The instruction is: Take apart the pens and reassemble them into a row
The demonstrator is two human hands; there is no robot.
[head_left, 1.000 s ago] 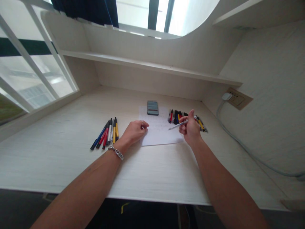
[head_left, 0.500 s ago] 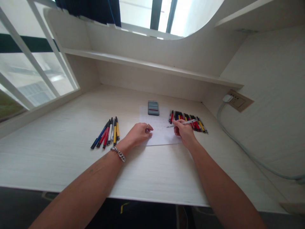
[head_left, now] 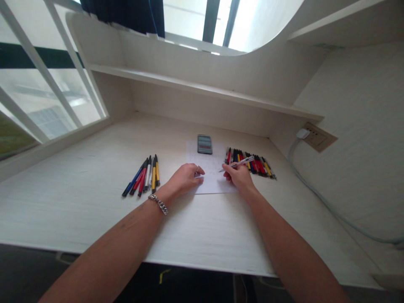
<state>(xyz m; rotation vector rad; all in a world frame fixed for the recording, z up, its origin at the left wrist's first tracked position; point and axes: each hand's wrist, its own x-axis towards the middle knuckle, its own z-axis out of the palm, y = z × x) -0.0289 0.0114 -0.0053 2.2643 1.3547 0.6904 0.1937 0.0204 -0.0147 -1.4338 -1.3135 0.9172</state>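
Note:
A sheet of white paper lies on the desk, with faint marks on it too small to read. My right hand grips a white pen, its tip pointing left and down at the paper. On the sheet's left edge rests my left hand, thumb and fingers a little apart with nothing between them; it wears a ring. At the top of the sheet is a phone-like dark rectangle with a lit, striped face. Just beyond my right hand lies a row of pens in black, red, yellow and other colours.
Left of my left arm, several pens in blue, red, white and yellow lie in a loose group. A white plug sits in the wall socket, its cable running down the right side. A shelf spans the back.
My right hand has moved slightly left over the paper, and the pen stands at a steeper slant. My left hand stays in place on the sheet. The whole view has shifted a little.

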